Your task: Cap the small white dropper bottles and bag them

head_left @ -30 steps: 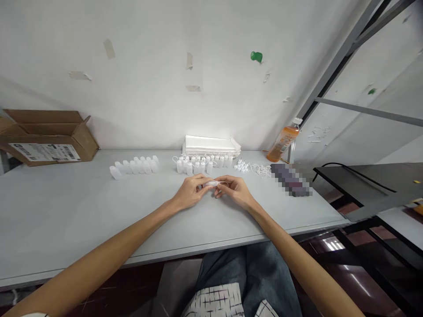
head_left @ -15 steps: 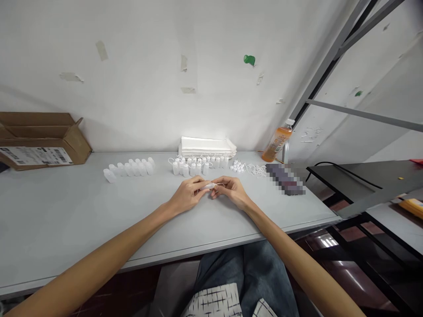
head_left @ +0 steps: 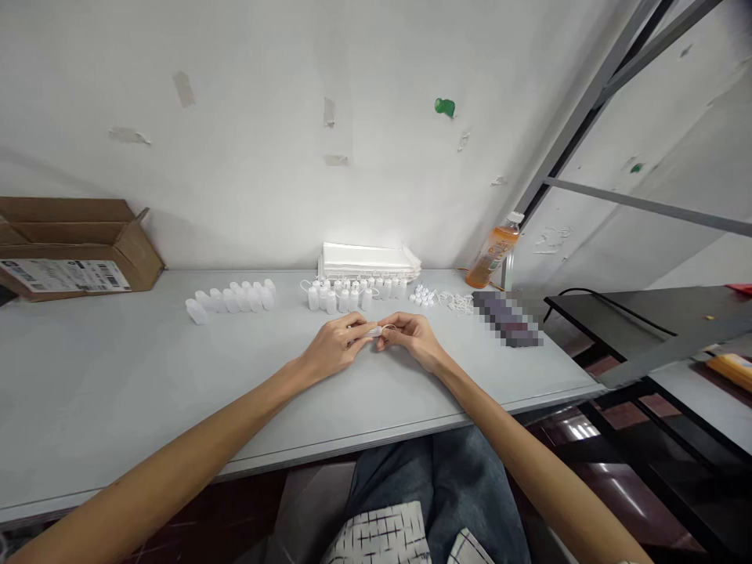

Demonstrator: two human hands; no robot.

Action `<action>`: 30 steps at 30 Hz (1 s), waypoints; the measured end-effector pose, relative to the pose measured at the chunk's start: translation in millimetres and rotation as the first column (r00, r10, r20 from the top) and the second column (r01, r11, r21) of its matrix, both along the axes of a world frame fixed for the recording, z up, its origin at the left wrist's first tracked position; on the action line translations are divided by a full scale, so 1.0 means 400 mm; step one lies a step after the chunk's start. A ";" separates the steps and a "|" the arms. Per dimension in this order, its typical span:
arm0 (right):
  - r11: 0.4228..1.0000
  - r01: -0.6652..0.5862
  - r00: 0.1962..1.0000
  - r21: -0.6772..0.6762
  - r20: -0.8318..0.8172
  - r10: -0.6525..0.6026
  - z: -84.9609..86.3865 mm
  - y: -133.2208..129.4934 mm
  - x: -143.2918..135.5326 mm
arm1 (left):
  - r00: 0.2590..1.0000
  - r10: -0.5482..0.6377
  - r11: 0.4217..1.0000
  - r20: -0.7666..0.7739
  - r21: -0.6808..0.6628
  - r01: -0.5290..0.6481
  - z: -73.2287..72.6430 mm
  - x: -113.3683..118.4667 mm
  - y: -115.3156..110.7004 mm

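Observation:
Between my hands lies a small translucent white plastic bottle (head_left: 373, 332), tipped on its side. My left hand (head_left: 338, 342) is closed round the bottle's body and hides most of it. With thumb and fingers, my right hand (head_left: 410, 338) pinches the other end, where a thin white strap (head_left: 388, 326) loops up; the part inside the pinch is hidden. Just beyond stand several capped bottles (head_left: 332, 302) with similar straps. Small white caps (head_left: 421, 294) and a heap of white straps (head_left: 456, 303) lie to their right. Uncapped bottles (head_left: 242, 298) are grouped on the left.
A stack of white sheets (head_left: 367, 258) rests against the wall behind the bottles. On the grey table (head_left: 176, 392), an open cardboard box (head_left: 76, 251) sits far left. An orange drink bottle (head_left: 493, 252) and a blurred dark item (head_left: 508, 319) are at the right.
The small bottle has shifted slightly to the right in my fingers, and less of it shows. My hands stay nearly in place, both still gripping.

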State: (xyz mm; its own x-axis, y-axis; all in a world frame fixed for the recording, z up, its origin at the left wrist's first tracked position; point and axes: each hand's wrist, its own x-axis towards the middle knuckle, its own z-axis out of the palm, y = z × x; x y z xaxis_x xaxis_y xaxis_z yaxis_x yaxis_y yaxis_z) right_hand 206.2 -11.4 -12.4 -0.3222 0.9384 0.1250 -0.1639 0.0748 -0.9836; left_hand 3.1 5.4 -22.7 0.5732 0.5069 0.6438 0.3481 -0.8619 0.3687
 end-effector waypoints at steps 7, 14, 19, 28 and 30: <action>0.994 0.066 0.995 0.084 0.064 -0.072 -0.009 0.009 -0.009 | 0.997 0.075 0.976 -0.021 -0.203 -0.077 0.021 0.002 0.008; 0.978 0.141 0.973 0.153 0.161 -0.165 -0.022 0.008 -0.014 | 0.992 0.127 0.936 -0.025 -0.329 -0.128 0.026 0.006 0.005; 0.986 0.081 0.972 0.149 0.208 -0.111 -0.020 0.005 -0.009 | 0.995 0.103 0.940 0.013 -0.330 -0.093 0.026 0.000 0.007; 0.991 0.063 0.981 0.117 0.177 -0.084 -0.013 0.002 -0.005 | 0.998 0.064 0.974 0.012 -0.217 -0.059 0.023 -0.001 0.007; 0.992 0.061 0.984 0.110 0.159 -0.078 -0.010 0.001 -0.005 | 0.999 0.053 0.980 0.006 -0.193 -0.051 0.020 -0.001 0.007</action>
